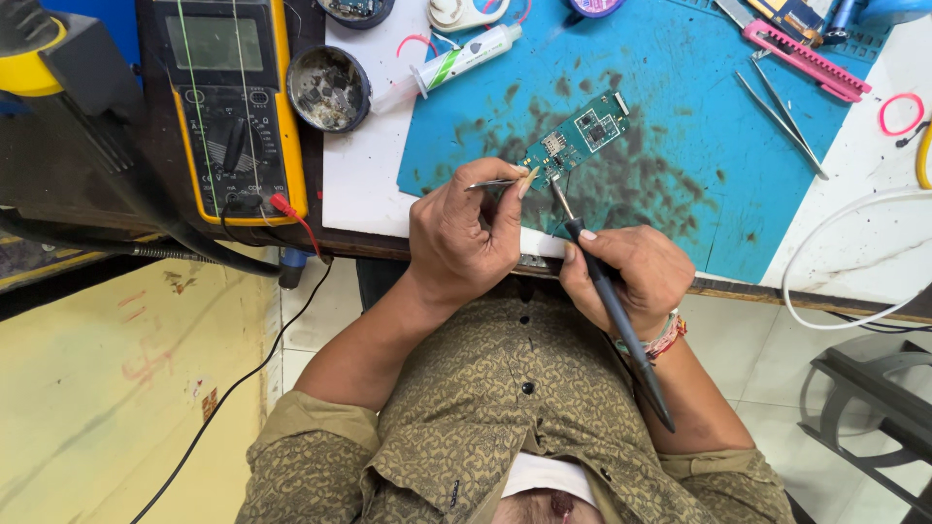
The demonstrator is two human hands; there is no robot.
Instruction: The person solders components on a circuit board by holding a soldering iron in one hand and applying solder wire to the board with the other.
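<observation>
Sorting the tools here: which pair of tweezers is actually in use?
The tweezers pinched in the left hand, tips at the green circuit board. The other pair lies untouched on the blue mat.

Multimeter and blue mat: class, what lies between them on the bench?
In the head view, between the yellow multimeter and the blue mat sit a round grimy tin and a white syringe tube.

Tweezers perhaps pinch something tiny.

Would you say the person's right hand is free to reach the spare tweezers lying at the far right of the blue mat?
Probably not at once: the right hand grips a soldering iron at the circuit board. The path over the blue mat to the tweezers looks clear.
</observation>
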